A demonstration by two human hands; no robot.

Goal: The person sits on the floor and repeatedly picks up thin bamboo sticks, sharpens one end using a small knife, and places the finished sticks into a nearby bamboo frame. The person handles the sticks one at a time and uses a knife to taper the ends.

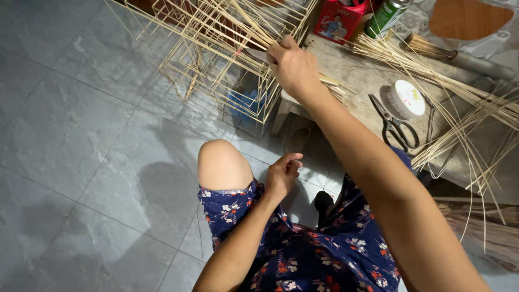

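This looks like a home craft corner — a small handwork spot set up on a grey tiled floor (70,135). A low, worn wooden table (362,81) on the right carries loose thin bamboo splints (432,73), black-handled scissors (397,127) and a round white tape roll (406,99). At the far side stands an open frame of bamboo sticks (216,48) — hand-built, unfinished work.

We see a low, worn tabletop (351,81) standing on a grey tiled floor (81,135). On it lie black-handled scissors (393,125), a round white spool (404,100), loose thin bamboo strips (459,86), a red box (338,21) and a green can (386,16).
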